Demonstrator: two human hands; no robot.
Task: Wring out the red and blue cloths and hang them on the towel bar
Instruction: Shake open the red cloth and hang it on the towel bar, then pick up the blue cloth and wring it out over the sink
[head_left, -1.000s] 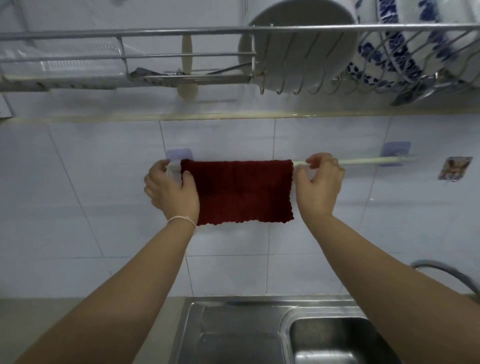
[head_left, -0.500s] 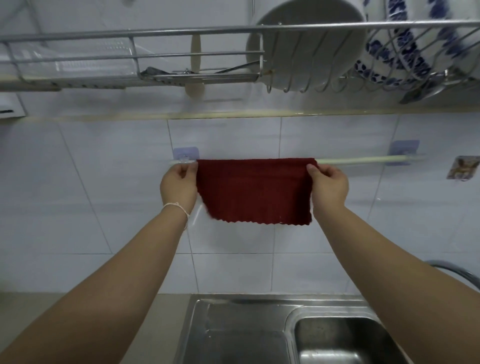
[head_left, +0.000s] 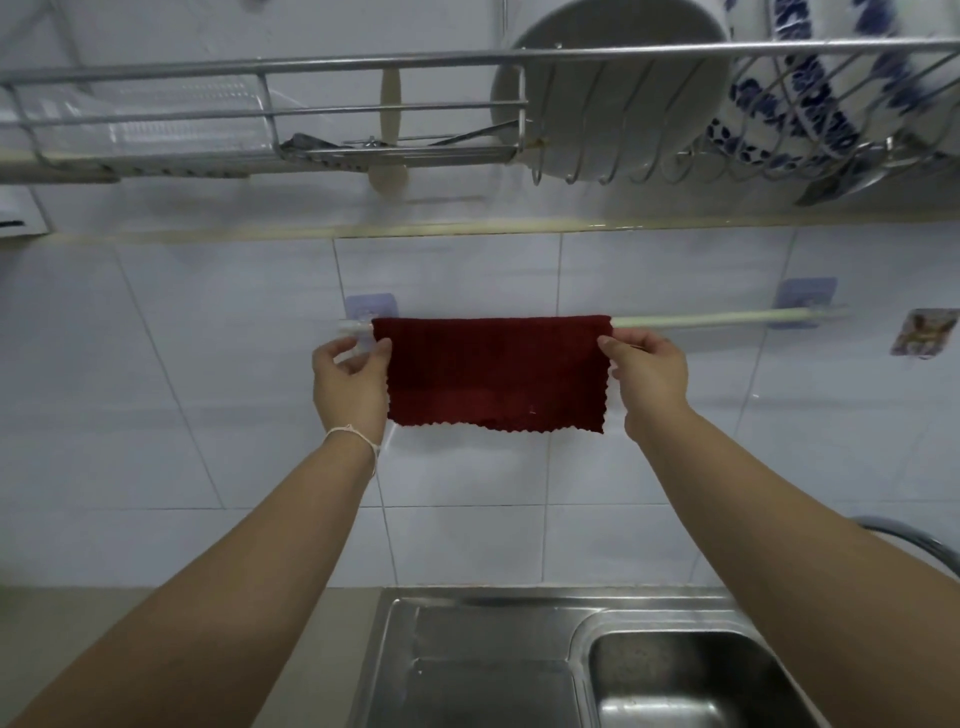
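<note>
The red cloth (head_left: 493, 374) hangs folded over the pale towel bar (head_left: 727, 318) on the tiled wall, covering the bar's left half. My left hand (head_left: 350, 387) is at the cloth's left edge. Its thumb touches that edge, and its fingers are spread apart to the left, in front of the bar's clear end. My right hand (head_left: 649, 374) pinches the cloth's upper right edge just below the bar. The blue cloth is not in view.
A steel dish rack (head_left: 395, 111) with a white bowl (head_left: 613, 93) and blue-patterned plates (head_left: 810, 104) hangs just above the bar. Below are a steel sink (head_left: 685, 686) with its drainboard (head_left: 467, 670), and a tap spout (head_left: 904, 540) at the right.
The cloth has been spread wider along the bar. Both hands slid down from the bar to the cloth's side edges, and my left fingers have loosened from the left edge.
</note>
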